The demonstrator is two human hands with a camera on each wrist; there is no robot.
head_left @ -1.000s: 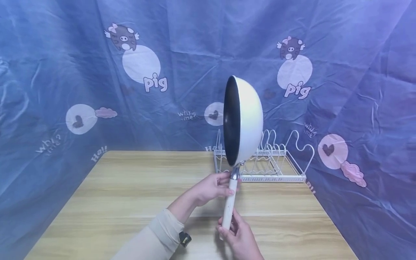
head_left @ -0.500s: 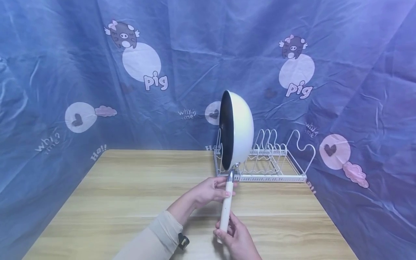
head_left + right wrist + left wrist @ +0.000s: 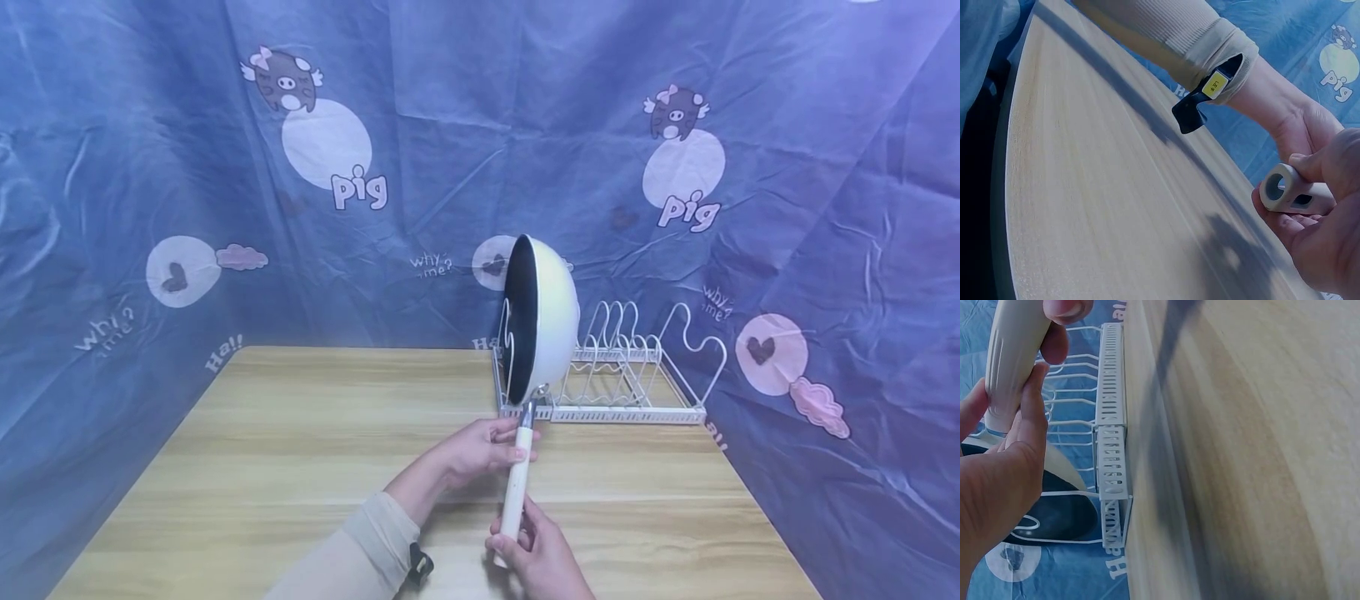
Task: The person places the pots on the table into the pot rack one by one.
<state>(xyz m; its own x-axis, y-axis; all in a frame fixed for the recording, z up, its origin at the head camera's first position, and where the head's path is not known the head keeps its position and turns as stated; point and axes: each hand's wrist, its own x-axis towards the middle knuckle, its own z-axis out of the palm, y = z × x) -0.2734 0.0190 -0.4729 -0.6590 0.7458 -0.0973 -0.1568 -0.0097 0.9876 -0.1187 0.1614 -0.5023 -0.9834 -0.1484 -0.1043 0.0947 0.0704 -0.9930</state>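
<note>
A white frying pan (image 3: 557, 317) with a dark inside stands on edge in the left part of the white wire rack (image 3: 630, 412), its dark face turned left. In the left wrist view a rack wire crosses in front of the dark inside. My left hand (image 3: 476, 450) pinches the upper part of the white handle (image 3: 516, 492), just below its metal neck. Near the handle's end my right hand (image 3: 543, 554) grips it between thumb and fingers. The hollow handle end (image 3: 1279, 187) shows in the right wrist view. Whether the pan bears on the rack's base is hidden.
The rack's wire dividers (image 3: 615, 333) stand to the right of the pan, with a taller curved end wire (image 3: 697, 342) beyond. A wooden table (image 3: 300, 442) lies beneath, and a blue printed cloth (image 3: 435, 125) hangs behind and at both sides.
The pan has come down and slightly left, from above the rack to between its left wires. Both hands have moved down and left with the handle, keeping their hold.
</note>
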